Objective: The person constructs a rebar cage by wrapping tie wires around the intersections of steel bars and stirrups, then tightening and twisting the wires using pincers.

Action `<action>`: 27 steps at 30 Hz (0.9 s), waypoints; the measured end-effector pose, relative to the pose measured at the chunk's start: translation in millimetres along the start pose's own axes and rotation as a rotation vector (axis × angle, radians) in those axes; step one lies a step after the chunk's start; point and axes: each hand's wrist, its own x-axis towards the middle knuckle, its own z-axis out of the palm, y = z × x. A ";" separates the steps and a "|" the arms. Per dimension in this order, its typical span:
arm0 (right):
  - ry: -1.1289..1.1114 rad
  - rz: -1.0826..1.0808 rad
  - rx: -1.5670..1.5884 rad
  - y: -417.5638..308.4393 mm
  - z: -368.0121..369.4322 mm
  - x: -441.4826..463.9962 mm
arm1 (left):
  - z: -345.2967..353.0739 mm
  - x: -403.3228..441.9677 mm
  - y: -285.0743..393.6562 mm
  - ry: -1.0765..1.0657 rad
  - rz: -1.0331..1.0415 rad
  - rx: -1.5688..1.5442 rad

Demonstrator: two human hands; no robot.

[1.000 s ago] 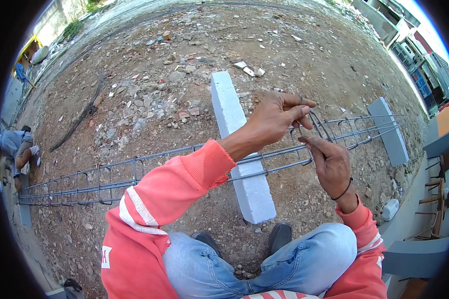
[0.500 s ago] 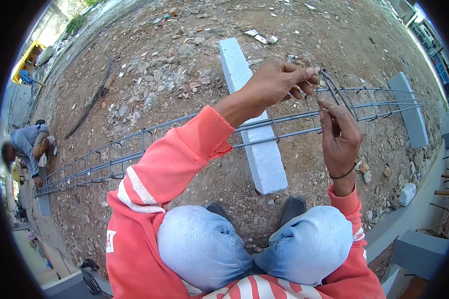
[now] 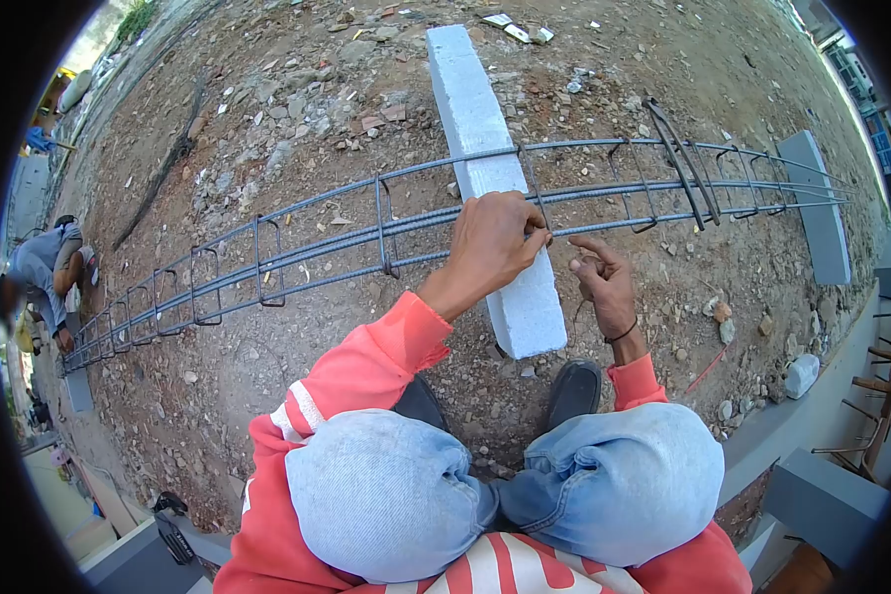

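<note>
A long rebar cage of rods and square stirrups crosses the view, resting over a white block. My left hand is closed in a pinch at the near rods, above the block; what lies between its fingertips is too small to name. Just right of it, my right hand has its fingers curled near a thin wire, and its hold is unclear. A pair of dark pliers-like metal handles leans across the cage on the right.
Another block supports the cage's right end. At the far left a person crouches by the other end. Stony ground, a dark branch-like strip, a whitish lump and wooden chairs lie around.
Both hands have moved down and toward me, from above the cage to its near rods. The dark metal piece, formerly beside my fingers, now stands apart from them on the cage.
</note>
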 end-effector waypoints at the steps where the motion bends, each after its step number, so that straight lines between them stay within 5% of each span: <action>1: -0.080 0.009 0.010 3.9 5.1 7.7 | 0.6 0.8 -0.7 0.004 -0.020 0.002; 17: 0.040 -0.251 -0.053 27.4 7.7 20.7 | 10.2 -6.9 2.0 0.106 0.087 0.110; 20: -0.009 -0.113 -0.034 4.4 -1.2 -8.3 | 1.0 -5.1 -6.2 0.082 0.043 -0.033; 22: -0.081 0.240 0.252 4.5 -14.8 -18.8 | -5.0 -4.4 -7.6 0.039 0.067 -0.095; 27: -0.135 0.573 0.767 21.1 -16.4 -17.9 | -7.3 0.2 -7.2 0.014 0.117 0.008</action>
